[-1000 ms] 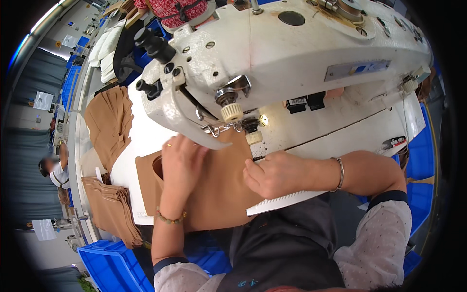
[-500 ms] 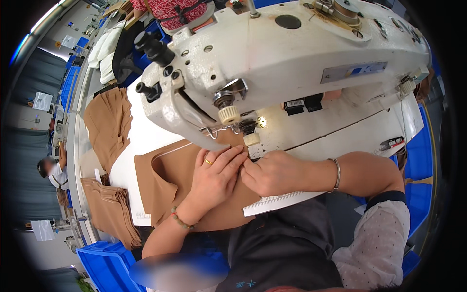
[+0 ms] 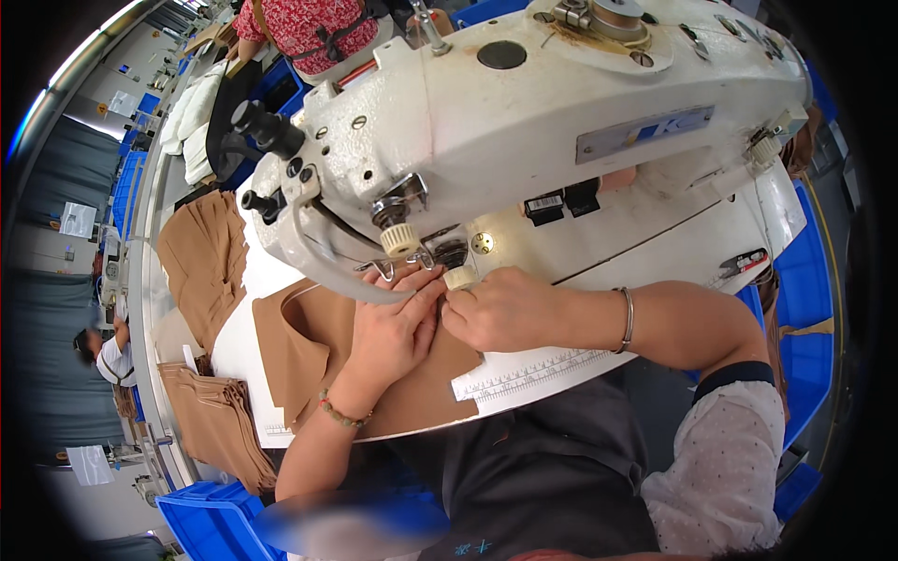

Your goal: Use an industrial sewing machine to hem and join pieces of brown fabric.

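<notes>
A piece of brown fabric [image 3: 416, 397] lies on the white table of a sewing machine [image 3: 458, 122], its left part folded over in a loose curl. My left hand [image 3: 388, 327] rests flat on this fabric, fingers stretched toward the needle area and partly behind the curved white guard [image 3: 360, 286]. Close beside it, my right hand [image 3: 505, 313] is closed, thumb and fingers pinched at the fabric's right edge, just below the small cream knob [image 3: 459, 278]. The needle tip and the pinched spot are hidden by the fingers and machine parts.
Brown fabric pieces lie stacked at the left [image 3: 201, 262] and nearer me [image 3: 210, 411]. A ruler strip [image 3: 533, 369] runs along the front edge. Small red-and-black snips [image 3: 744, 265] lie at right. Blue bins [image 3: 210, 514] flank the table. Another person in red [image 3: 313, 33] stands behind the machine.
Both hands have moved farther in toward the needle area with the brown fabric. My left fingertips now reach behind the guard. The whole view has shifted slightly.
</notes>
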Demonstrator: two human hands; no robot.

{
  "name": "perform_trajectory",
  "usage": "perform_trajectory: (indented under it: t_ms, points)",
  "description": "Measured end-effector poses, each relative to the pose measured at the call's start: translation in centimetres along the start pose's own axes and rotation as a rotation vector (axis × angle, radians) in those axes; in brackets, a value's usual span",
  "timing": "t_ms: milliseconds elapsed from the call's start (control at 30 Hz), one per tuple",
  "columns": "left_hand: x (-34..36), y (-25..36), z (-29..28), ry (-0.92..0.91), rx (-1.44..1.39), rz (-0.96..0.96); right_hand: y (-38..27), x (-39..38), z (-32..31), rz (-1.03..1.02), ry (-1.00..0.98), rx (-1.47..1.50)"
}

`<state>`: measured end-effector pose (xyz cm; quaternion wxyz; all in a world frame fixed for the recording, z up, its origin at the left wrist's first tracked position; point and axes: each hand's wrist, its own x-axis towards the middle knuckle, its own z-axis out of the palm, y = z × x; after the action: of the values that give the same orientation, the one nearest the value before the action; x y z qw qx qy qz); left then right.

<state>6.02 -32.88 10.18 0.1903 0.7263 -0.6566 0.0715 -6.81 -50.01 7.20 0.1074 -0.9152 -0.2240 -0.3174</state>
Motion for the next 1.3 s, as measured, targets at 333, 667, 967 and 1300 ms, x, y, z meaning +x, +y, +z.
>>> perform_trajectory:
  t_ms: [333,667,967,1300]
  points:
    - [1.5,2.9,-2.0,-0.094,0.082,-0.131,2.7,-1.4,-7.3,0.361,-0.001,-0.410]
    - [1.1,3.8,-2.2,-0.195,-1.102,-0.687,2.4,-2.5,-7.3,0.300,0.101,-0.290]
    - [0.6,3.4,-0.6,-0.124,-1.427,-0.753,-1.8,-2.4,-8.1,0.244,-0.049,-0.332]
    - [0.9,1.4,-1.2,-0.223,-1.425,-0.681,8.1,-8.6,-8.8,0.312,-0.031,-0.592]
